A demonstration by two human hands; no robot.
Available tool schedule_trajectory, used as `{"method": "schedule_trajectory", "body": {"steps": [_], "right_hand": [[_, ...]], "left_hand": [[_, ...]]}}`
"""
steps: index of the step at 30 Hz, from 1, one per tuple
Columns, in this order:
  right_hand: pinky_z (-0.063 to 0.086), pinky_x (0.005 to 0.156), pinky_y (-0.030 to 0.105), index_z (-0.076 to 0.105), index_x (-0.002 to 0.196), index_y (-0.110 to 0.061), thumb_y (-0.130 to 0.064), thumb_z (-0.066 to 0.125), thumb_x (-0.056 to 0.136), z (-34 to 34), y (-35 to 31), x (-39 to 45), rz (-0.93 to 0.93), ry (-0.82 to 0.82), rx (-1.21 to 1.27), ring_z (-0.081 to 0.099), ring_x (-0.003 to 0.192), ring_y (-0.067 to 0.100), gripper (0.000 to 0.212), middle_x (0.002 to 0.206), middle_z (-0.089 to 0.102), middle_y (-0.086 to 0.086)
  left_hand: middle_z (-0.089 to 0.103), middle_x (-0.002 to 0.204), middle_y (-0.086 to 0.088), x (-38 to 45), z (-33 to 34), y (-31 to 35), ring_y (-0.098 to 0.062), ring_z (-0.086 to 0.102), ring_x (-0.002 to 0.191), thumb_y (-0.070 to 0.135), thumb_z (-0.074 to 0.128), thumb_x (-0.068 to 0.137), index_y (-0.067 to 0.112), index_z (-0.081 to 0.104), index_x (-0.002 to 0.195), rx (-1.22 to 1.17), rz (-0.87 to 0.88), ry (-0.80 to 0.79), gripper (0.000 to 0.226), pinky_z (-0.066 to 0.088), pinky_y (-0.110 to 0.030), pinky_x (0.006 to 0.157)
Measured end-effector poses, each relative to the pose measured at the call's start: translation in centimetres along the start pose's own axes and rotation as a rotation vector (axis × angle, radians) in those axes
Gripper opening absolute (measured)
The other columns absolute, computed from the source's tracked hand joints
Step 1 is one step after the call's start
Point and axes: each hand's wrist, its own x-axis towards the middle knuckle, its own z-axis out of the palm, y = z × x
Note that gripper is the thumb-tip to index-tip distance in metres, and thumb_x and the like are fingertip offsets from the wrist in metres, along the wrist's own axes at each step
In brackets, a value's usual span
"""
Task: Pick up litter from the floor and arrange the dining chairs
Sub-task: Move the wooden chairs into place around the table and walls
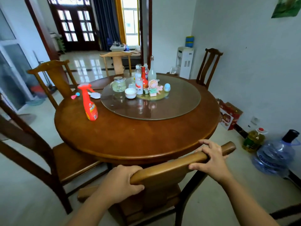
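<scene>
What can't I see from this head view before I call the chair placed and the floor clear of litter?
Head view only:
- Held chair: seat and legs hidden behind its backrest, left hand and right hand.
- Floor under the round table: covered by the tabletop.
- Near-left chair: cut off by the left edge.
- Far-side floor: blocked by the table.

Spray bottle (pixel 89 103) on table (pixel 130 134), left of turntable (pixel 179 101).
</scene>
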Motion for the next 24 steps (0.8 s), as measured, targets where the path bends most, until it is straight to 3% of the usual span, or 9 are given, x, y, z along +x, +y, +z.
{"method": "schedule_trajectory", "body": {"steps": [6,11,13,16,21,24], "right_hand": [[0.007,0.107,0.068,0.06,0.076,-0.041,-0.093,0.051,0.027,-3.3,3.5,1.5,-0.036,-0.063,0.021,0.017,0.121,0.003,0.072,0.122,0.036,-0.019],[0.01,0.107,0.055,0.055,0.075,-0.039,-0.087,0.056,0.031,-3.6,3.9,0.9,-0.06,-0.028,0.04,0.028,0.108,0.007,0.065,0.095,0.042,-0.024],[0.008,0.108,0.057,0.052,0.073,-0.04,-0.083,0.057,0.036,-3.3,3.7,1.0,-0.045,-0.009,0.028,0.03,0.111,0.01,0.057,0.092,0.041,-0.026],[0.002,0.107,0.069,0.051,0.075,-0.039,-0.087,0.056,0.036,-3.1,3.5,1.3,-0.026,-0.012,-0.01,0.03,0.116,0.014,0.062,0.094,0.044,-0.02],[-0.009,0.105,0.07,0.051,0.086,-0.039,-0.088,0.04,0.04,-3.5,2.9,1.1,-0.003,-0.083,-0.164,0.031,0.122,0.015,0.068,0.102,0.045,-0.017],[-0.008,0.107,0.064,0.052,0.085,-0.038,-0.092,0.031,0.042,-4.6,2.7,1.9,-0.072,-0.183,-0.347,0.041,0.109,0.008,0.072,0.095,0.049,-0.02]], "left_hand": [[0.065,0.086,0.022,0.5,2.9,4.7,0.007,0.061,0.08,0.036,0.071,0.078,0.043,0.06,0.105,-0.003,0.002,0.084,0.029,0.049,-0.017,0.076],[0.061,0.076,0.023,0.3,3.4,6.0,0.014,0.056,0.081,0.041,0.07,0.078,0.047,0.056,0.094,0.085,-0.038,0.124,0.022,0.041,-0.007,0.064],[0.065,0.081,0.021,0.6,3.0,5.8,0.007,0.06,0.08,0.039,0.073,0.075,0.047,0.06,0.09,0.082,-0.05,0.145,0.021,0.044,-0.009,0.065],[0.067,0.085,0.022,1.0,2.6,5.2,0.004,0.062,0.082,0.042,0.074,0.071,0.052,0.06,0.09,0.12,-0.076,0.173,0.026,0.049,-0.014,0.071],[0.065,0.087,0.023,1.1,2.6,5.8,0.004,0.061,0.083,0.061,0.071,0.064,0.053,0.06,0.092,0.084,-0.158,0.186,0.031,0.051,-0.021,0.074],[0.064,0.084,0.02,2.2,2.8,7.2,0.005,0.059,0.082,0.066,0.064,0.067,0.047,0.064,0.092,-0.01,-0.208,0.175,0.032,0.049,-0.021,0.07]]}}
